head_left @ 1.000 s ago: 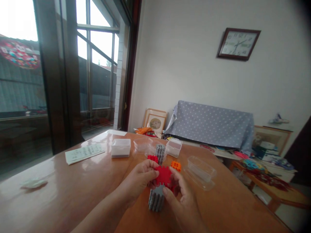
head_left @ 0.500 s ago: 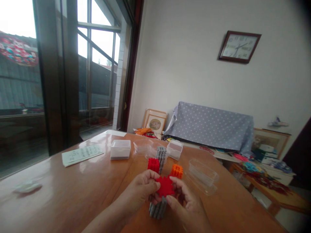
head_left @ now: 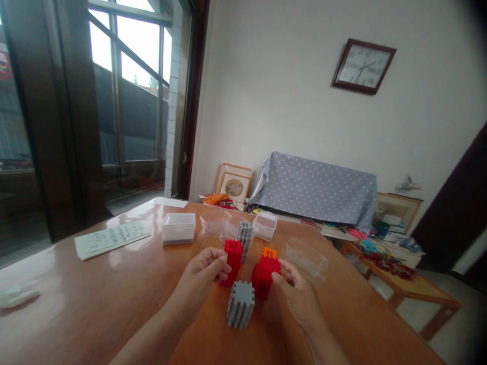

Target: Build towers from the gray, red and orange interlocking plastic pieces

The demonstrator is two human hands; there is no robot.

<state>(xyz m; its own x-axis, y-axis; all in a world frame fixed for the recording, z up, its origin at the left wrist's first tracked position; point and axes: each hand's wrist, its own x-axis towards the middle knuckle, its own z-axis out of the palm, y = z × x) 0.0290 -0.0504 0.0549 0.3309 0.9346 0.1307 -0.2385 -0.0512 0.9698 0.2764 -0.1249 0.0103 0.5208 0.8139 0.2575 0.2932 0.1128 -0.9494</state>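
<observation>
My right hand (head_left: 299, 291) grips the right side of a red toothed-edge block (head_left: 264, 279), thumb on its near face. My left hand (head_left: 209, 268) is closed, fingers curled, its fingertips against the left side of a tall red stack of toothed pieces (head_left: 233, 258). Whether it holds a piece is hidden. Between my hands, nearer to me, a grey stack of toothed square pieces (head_left: 241, 301) stands on the table. Farther back is a second grey stack (head_left: 244, 233). An orange toothed block (head_left: 269, 253) shows partly behind the right red block.
The brown table (head_left: 148, 299) also bears a lidded plastic box (head_left: 178, 228), an open clear box (head_left: 265, 226), a long clear container (head_left: 306, 256) and clear packaging (head_left: 215, 223). A written sheet (head_left: 110, 240) lies left, near a pale packet (head_left: 17, 298).
My hands have moved apart. The red piece both held is now in my right hand, right of the near grey stack. My left hand has moved to the red stack. The view has shifted right.
</observation>
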